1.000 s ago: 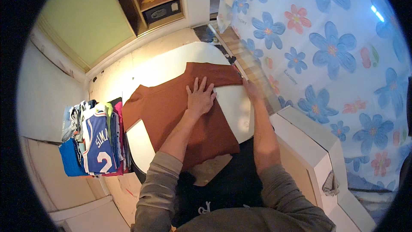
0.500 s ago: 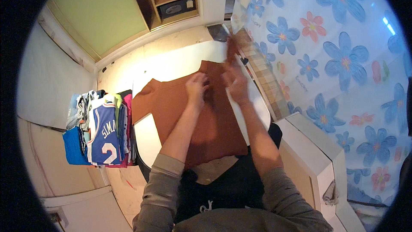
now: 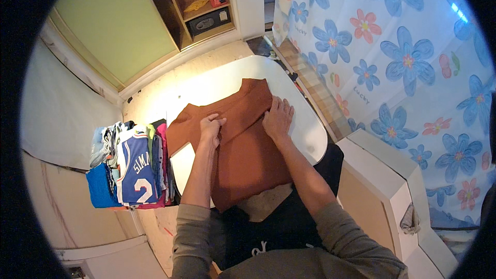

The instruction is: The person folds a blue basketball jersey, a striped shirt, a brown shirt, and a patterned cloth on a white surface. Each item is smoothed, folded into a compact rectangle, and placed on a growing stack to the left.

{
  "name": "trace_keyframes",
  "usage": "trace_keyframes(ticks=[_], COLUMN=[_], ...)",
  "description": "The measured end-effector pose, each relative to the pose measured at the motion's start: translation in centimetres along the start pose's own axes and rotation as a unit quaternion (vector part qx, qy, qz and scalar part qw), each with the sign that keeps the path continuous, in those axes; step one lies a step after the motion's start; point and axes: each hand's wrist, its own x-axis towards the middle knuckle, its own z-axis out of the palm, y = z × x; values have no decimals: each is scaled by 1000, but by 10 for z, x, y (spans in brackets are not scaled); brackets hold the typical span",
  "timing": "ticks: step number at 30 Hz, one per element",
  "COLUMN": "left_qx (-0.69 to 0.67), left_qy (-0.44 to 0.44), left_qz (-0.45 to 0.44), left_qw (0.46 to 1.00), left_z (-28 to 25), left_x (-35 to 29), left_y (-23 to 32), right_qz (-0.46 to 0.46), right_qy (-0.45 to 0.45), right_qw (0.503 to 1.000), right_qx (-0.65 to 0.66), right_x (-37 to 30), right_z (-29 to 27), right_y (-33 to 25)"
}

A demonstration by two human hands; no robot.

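A rust-brown shirt (image 3: 250, 160) lies spread on a white table (image 3: 305, 144), its collar end away from me. Its right sleeve is folded inward, lying diagonally across the upper body; the left sleeve (image 3: 181, 126) still sticks out to the side. My left hand (image 3: 211, 128) is on the upper left part of the shirt, fingers curled and closed on the cloth. At the shirt's right edge, beside the fold, my right hand (image 3: 279, 119) rests with its fingers stretched out flat. The lower left edge is partly hidden by my left forearm.
Left of the table stands a pile of folded clothes (image 3: 103, 144) with a blue jersey (image 3: 137, 165) on its near side. A shelf (image 3: 206, 18) with red boxes is beyond. A flowered curtain (image 3: 408, 62) hangs at right, above a white cabinet (image 3: 372, 175).
The right sleeve, blurred and raised beyond the right hand before, now lies across the shirt. My right hand has come down onto the right edge; my left hand has moved left and nearer.
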Motion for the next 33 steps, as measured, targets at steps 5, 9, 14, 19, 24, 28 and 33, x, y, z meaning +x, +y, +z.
trace_keyframes(ticks=[5, 9, 14, 19, 24, 28, 33], left_qx=[-54, 9, 210, 274, 478, 535, 181], left_qy=[49, 82, 179, 226, 169, 105, 233], left_qz=[12, 20, 105, 245, 422, 400, 231], left_qw=[997, 996, 955, 902, 751, 736, 927], left_z=[-17, -27, -24, -31, -28, -19, -61], left_x=[-15, -21, -26, -44, -82, -92, -78], left_y=[-8, -19, -25, -30, -42, -52, -36], right_qz=[-3, -11, -22, -15, -139, -128, -109], right_qy=[-12, -17, -30, -62, -88, -211, -248], right_qw=[998, 998, 996, 994, 984, 961, 955], right_qx=[-56, -58, -77, -91, -64, -126, -123], right_x=[6, 5, 3, -6, -8, -9, 2], right_z=[9, 10, 12, -9, -15, 11, -11], right_y=[7, 4, 10, -6, -45, -47, -89])
